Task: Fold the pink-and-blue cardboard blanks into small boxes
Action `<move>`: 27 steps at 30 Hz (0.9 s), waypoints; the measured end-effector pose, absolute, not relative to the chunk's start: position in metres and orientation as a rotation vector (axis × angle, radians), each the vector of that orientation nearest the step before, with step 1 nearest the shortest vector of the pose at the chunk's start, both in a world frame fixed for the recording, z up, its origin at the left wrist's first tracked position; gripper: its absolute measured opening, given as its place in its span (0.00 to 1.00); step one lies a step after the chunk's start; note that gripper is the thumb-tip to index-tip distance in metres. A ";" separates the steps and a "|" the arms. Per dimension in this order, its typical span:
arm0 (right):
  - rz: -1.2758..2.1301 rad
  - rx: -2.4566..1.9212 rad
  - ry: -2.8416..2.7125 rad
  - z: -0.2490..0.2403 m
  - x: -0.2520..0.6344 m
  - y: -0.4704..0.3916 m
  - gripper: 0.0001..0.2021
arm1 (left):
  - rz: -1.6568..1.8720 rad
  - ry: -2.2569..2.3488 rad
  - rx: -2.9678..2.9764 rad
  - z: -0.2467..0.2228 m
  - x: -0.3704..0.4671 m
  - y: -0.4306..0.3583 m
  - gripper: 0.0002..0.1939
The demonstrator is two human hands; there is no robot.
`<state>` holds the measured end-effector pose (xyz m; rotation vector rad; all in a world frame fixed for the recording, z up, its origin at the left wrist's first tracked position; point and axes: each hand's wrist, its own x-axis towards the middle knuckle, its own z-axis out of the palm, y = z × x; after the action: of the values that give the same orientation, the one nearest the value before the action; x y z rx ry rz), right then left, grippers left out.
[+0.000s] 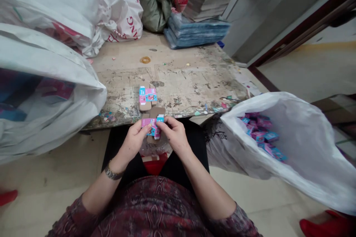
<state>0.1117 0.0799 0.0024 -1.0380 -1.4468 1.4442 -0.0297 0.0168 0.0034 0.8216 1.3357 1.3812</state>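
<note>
A small pink and blue cardboard box (pixel 152 121), partly unfolded with brown flaps showing, is held over my lap at the table's front edge. My left hand (pixel 135 137) pinches its left side, thumb on the printed face. On the other side my right hand (pixel 175 133) grips the blue panel between thumb and fingers. Just beyond, a second flattened box (pixel 148 96) of the same print lies on the worn table (pixel 191 77), its flaps spread.
To my right a white sack (pixel 303 129) stands open with several small pink and blue boxes (pixel 261 131) inside. Another white sack (pixel 55 118) leans at the left. Rubber bands (pixel 145 60) lie mid-table. A blue wrapped stack (pixel 194 31) and a green bag (pixel 155 3) sit behind.
</note>
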 end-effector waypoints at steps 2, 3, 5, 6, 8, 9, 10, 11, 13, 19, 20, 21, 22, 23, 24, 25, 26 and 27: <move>1.435 -1.048 -1.422 0.001 0.112 0.082 0.16 | 1.359 1.340 0.908 0.006 -0.030 0.016 0.14; 1.426 -1.055 -1.425 0.000 0.112 0.082 0.16 | 1.352 1.350 0.937 0.006 -0.031 0.016 0.13; 1.418 -1.062 -1.449 -0.001 0.112 0.082 0.15 | 1.350 1.386 0.951 0.005 -0.031 0.017 0.12; 1.418 -1.062 -1.466 -0.001 0.112 0.081 0.14 | 1.358 1.408 0.937 0.004 -0.031 0.017 0.12; 1.407 -1.062 -1.496 -0.002 0.111 0.078 0.11 | 1.383 1.439 0.892 0.001 -0.030 0.018 0.12; 1.391 -1.065 -1.512 -0.002 0.111 0.076 0.09 | 1.396 1.443 0.871 -0.001 -0.029 0.018 0.13; 1.366 -1.069 -1.532 -0.003 0.110 0.074 0.09 | 1.406 1.436 0.856 -0.002 -0.028 0.018 0.13; 1.334 -1.075 -1.559 -0.003 0.110 0.073 0.09 | 1.416 1.425 0.842 -0.003 -0.028 0.018 0.13; 1.255 -1.086 -1.627 -0.004 0.110 0.071 0.10 | 1.431 1.385 0.803 -0.004 -0.027 0.018 0.13; 1.152 -1.048 -1.745 -0.004 0.114 0.071 0.13 | 1.381 1.050 0.473 0.005 -0.024 0.016 0.23; 1.140 -1.035 -1.765 -0.004 0.115 0.071 0.14 | 1.370 0.988 0.435 0.007 -0.024 0.017 0.25; 1.123 -1.019 -1.790 -0.004 0.116 0.071 0.16 | 1.365 0.940 0.407 0.008 -0.024 0.018 0.26; 1.104 -1.001 -1.819 -0.004 0.118 0.072 0.17 | 1.362 0.909 0.382 0.010 -0.024 0.018 0.27; 1.086 -0.981 -1.850 -0.004 0.119 0.072 0.18 | 1.363 0.894 0.359 0.010 -0.024 0.019 0.26; 1.076 -0.963 -1.881 -0.004 0.121 0.072 0.19 | 1.369 0.890 0.337 0.010 -0.024 0.019 0.25; 1.075 -0.948 -1.912 -0.004 0.122 0.072 0.19 | 1.376 0.890 0.319 0.009 -0.024 0.020 0.24; 1.081 -0.938 -1.942 -0.003 0.123 0.071 0.20 | 1.382 0.890 0.307 0.008 -0.024 0.020 0.23; 1.088 -0.933 -1.969 -0.002 0.124 0.071 0.20 | 1.390 0.888 0.301 0.007 -0.024 0.020 0.23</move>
<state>0.1243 0.0709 -0.0024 -0.9330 -1.9694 1.0881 -0.0243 0.0199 0.0071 0.3010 0.8876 1.3898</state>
